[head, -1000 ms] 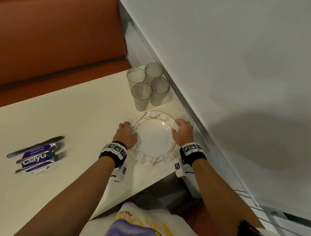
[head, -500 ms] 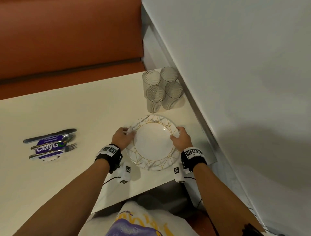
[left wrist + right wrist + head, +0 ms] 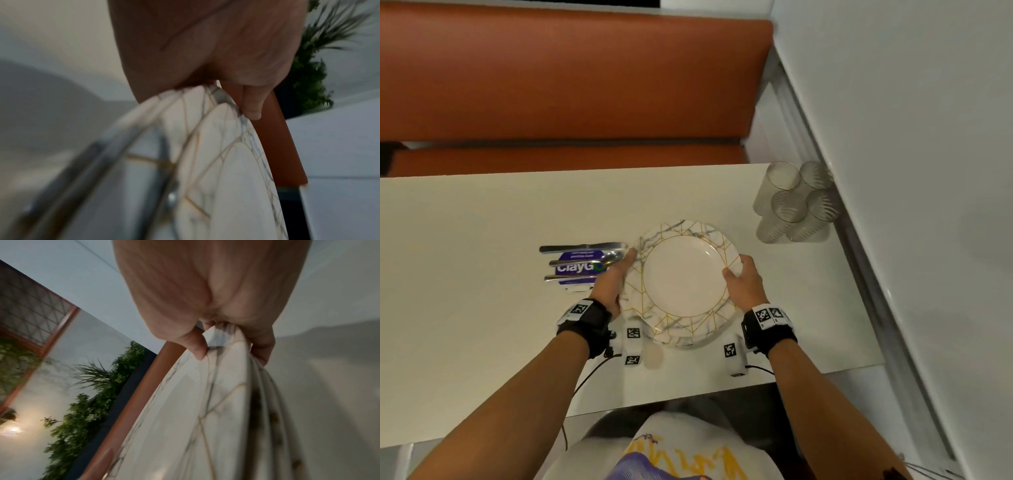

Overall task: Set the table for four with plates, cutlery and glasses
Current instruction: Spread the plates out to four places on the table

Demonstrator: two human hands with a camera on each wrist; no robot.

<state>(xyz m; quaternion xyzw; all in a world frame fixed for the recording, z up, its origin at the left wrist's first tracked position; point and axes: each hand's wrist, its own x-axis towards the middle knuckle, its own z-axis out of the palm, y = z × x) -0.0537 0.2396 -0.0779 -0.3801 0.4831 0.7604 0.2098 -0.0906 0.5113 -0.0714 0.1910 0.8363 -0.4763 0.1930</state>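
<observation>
— What have you got, nearest you first?

— My left hand point(image 3: 610, 281) and my right hand point(image 3: 743, 285) each grip one side of the stack of plates point(image 3: 683, 281), thumbs on the top rim, fingers curled under. My wrist views show several rims layered, so I judge it to be all four. The stack hangs above the tabletop point(image 3: 482, 325), towards its near edge and right of the middle.

— And beyond that?

— Just left of the plates lies the cutlery point(image 3: 582, 262) on a purple card point(image 3: 580, 265), partly hidden by my left hand. The four glasses point(image 3: 792, 205) stand bunched in the far right corner, well apart from the plates.

— So which step is this?

— Plates first, I'd say; nothing is laid out yet. Next I need to set the stack down, or hold it with one hand, and deal one plate to each place. The rims are thin and stacked; they could slip if I tilt.
</observation>
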